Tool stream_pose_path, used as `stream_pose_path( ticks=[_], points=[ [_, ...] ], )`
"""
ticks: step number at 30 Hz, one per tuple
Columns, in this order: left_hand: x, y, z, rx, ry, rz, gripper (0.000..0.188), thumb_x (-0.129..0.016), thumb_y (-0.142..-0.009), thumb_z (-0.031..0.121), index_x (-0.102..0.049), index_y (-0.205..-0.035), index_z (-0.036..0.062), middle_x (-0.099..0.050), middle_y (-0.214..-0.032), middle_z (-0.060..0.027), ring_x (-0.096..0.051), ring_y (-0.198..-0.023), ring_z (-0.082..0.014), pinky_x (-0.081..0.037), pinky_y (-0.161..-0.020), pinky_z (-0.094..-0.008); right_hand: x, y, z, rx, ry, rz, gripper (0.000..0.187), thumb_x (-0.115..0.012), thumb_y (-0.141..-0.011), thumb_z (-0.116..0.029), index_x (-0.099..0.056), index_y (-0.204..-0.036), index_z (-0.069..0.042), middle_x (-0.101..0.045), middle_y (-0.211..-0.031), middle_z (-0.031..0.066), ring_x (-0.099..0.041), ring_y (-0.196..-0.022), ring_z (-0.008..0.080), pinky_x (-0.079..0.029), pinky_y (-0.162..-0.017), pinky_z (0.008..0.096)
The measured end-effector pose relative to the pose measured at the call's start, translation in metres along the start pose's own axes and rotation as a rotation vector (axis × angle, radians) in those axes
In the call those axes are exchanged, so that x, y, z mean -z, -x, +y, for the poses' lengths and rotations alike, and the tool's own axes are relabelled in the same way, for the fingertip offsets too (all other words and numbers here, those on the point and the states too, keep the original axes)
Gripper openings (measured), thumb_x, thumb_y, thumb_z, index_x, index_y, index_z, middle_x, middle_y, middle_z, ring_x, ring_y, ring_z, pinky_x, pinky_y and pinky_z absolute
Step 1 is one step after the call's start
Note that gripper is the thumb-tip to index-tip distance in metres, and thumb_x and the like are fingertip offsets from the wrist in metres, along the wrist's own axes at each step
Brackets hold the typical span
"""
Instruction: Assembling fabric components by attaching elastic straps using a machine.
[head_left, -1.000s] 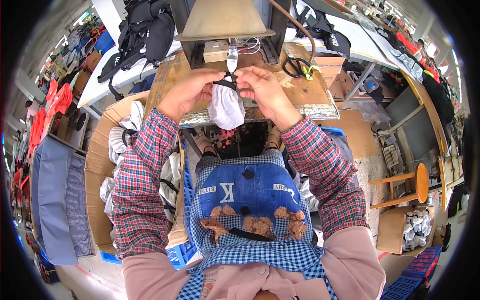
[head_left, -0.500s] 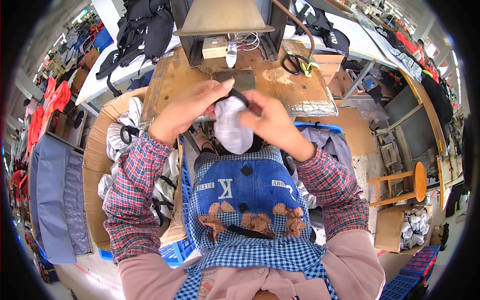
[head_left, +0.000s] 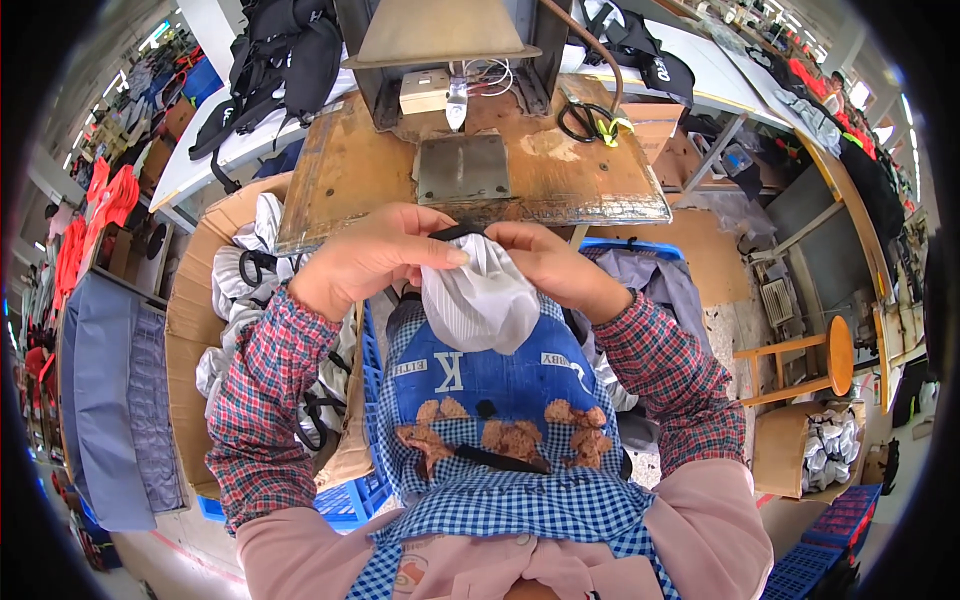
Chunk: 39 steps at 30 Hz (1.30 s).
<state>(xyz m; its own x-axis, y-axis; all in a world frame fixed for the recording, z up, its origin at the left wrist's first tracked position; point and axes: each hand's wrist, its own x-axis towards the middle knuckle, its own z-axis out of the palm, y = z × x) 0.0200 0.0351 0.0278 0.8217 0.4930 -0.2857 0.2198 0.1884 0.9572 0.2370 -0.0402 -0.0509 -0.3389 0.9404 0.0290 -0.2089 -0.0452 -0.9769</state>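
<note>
Between my two hands hangs a white, finely ribbed cloth piece (head_left: 485,310) with a black band along its upper edge. My left hand (head_left: 385,250) pinches it from the left, thumb lying over the white cloth near the band. From the other side my right hand (head_left: 555,265) grips the edge, its fingers partly hidden behind the cloth. Both hands are over my blue apron (head_left: 410,400), just in front of a worn wooden worktop (head_left: 350,180). A grey metal plate (head_left: 463,168) is set into that worktop.
A cardboard box (head_left: 195,330) of white cloth pieces with black bands stands at left. Grey cloth (head_left: 650,285) fills a blue crate at right. On the worktop are a machine with a beige hood (head_left: 440,30) and a black looped tool (head_left: 590,122). An orange stool (head_left: 838,357) stands farther right.
Both hands have come down and nearer to me with the cloth piece, off the metal plate. The cloth now hangs wider, spread over the apron.
</note>
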Motion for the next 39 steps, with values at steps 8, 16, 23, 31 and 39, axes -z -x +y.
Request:
stream_pose_path(
  ticks=[8, 16, 23, 31, 39],
  points=[
    [-0.004, 0.002, 0.003, 0.023, -0.254, 0.133, 0.027, -0.076, -0.078, 0.025, -0.068, -0.090, 0.0020, -0.058, -0.069, 0.0045, -0.050, -0.059, -0.0029, -0.039, -0.053, -0.0168, -0.013, 0.004, -0.041, 0.329, 0.601, 0.170, 0.034, -0.058, -0.092, -0.007, -0.055, -0.125, 0.001, -0.064, -0.115, 0.0098, -0.060, -0.103, 0.0152, -0.048, -0.089, 0.0289],
    [0.000, -0.006, -0.009, -0.042, -0.190, 0.059, 0.035, -0.074, -0.080, 0.026, -0.066, -0.102, -0.0009, -0.062, -0.081, 0.0016, -0.056, -0.072, -0.0054, -0.044, -0.064, -0.0198, -0.032, -0.009, -0.040, 0.457, 0.702, 0.216, 0.014, -0.069, -0.083, -0.010, -0.070, -0.097, -0.006, -0.067, -0.085, 0.0097, -0.065, -0.078, 0.0211, -0.050, -0.070, 0.0296],
    [-0.021, -0.010, -0.025, -0.331, -0.065, 0.218, 0.046, -0.073, -0.082, 0.029, -0.060, -0.112, -0.0045, -0.063, -0.103, -0.0054, -0.055, -0.100, -0.0105, -0.044, -0.086, -0.0249, -0.027, -0.026, -0.011, 0.488, 0.174, 0.324, 0.010, -0.064, -0.091, -0.010, -0.067, -0.096, -0.003, -0.063, -0.085, -0.0022, -0.055, -0.078, 0.0053, -0.045, -0.070, 0.0210],
    [0.007, -0.011, -0.016, -0.123, -0.077, 0.177, 0.042, -0.074, -0.081, 0.018, -0.058, -0.114, -0.0013, -0.065, -0.096, -0.0017, -0.061, -0.083, -0.0070, -0.048, -0.075, -0.0215, -0.018, -0.028, -0.005, 0.322, -0.045, 0.345, 0.013, -0.064, -0.093, -0.015, -0.064, -0.098, -0.003, -0.060, -0.086, -0.0043, -0.052, -0.079, 0.0027, -0.043, -0.069, 0.0189],
    [0.027, -0.027, 0.005, -0.079, -0.105, 0.208, 0.036, -0.078, -0.077, 0.019, -0.063, -0.103, -0.0010, -0.066, -0.090, -0.0030, -0.061, -0.080, -0.0094, -0.047, -0.073, -0.0228, 0.007, -0.055, -0.004, 0.403, 0.406, 0.517, 0.021, -0.066, -0.090, -0.020, -0.065, -0.092, 0.001, -0.062, -0.081, 0.0030, -0.057, -0.076, 0.0068, -0.046, -0.065, 0.0241]
  ],
)
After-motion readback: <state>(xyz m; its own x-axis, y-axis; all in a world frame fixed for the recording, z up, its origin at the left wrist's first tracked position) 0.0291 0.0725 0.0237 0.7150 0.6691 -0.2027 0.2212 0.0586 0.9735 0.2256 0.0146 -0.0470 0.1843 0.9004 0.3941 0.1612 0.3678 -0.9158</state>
